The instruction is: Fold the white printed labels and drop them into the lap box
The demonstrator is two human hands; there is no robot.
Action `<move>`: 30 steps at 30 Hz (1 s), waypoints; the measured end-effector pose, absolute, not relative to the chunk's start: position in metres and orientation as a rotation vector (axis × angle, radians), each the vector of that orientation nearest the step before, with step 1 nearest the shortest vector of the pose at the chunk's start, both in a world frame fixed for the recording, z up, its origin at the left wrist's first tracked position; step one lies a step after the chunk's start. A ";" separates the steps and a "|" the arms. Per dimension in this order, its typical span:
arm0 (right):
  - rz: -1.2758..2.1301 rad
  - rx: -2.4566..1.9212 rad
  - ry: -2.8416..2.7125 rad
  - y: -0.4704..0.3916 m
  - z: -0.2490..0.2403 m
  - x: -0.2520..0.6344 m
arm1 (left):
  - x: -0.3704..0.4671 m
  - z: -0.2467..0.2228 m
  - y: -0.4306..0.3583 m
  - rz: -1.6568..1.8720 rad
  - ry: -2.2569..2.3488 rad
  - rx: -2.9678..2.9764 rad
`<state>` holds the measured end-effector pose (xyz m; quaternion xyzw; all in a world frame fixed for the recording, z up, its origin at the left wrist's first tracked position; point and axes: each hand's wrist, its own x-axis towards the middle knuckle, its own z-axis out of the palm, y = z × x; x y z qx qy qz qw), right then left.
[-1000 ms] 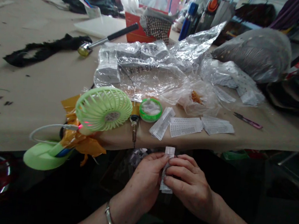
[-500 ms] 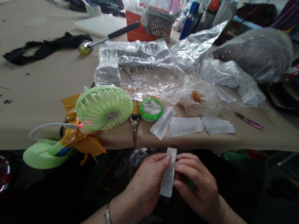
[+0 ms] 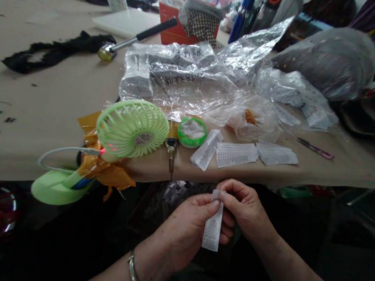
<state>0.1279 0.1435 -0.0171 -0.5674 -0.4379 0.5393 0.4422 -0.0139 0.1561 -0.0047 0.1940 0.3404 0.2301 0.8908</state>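
Below the table's front edge, my left hand is closed on a narrow strip of white printed labels, its thumb pressed on the upper part. The fingers of my right hand pinch the strip's top end, held roughly upright. Whether it is one label or a thin stack I cannot tell. On the table just beyond lie fanned piles of similar labels: a left pile, a middle pile and a right pile. A green round tub with white cotton stands left of them.
A green fan is taped at the edge, beside a soldering-iron-like tool whose tip points at me. Thread snips lie right. Behind are clear plastic bags, a hammer and black cloth. Scraps sit below the edge.
My right hand has moved from beside the strip up to its top end, its thumb and finger now pinching there. My left hand keeps its hold. The view has shifted slightly.
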 end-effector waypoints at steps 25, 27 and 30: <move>0.605 -1.346 -1.871 0.139 -0.023 0.130 | -0.022 -0.014 0.152 0.553 0.801 0.457; 0.665 -1.332 -1.864 0.139 -0.024 0.127 | -0.024 -0.015 0.151 0.575 0.817 0.465; 0.738 -1.289 -1.866 0.139 -0.025 0.121 | -0.028 -0.016 0.150 0.590 0.857 0.479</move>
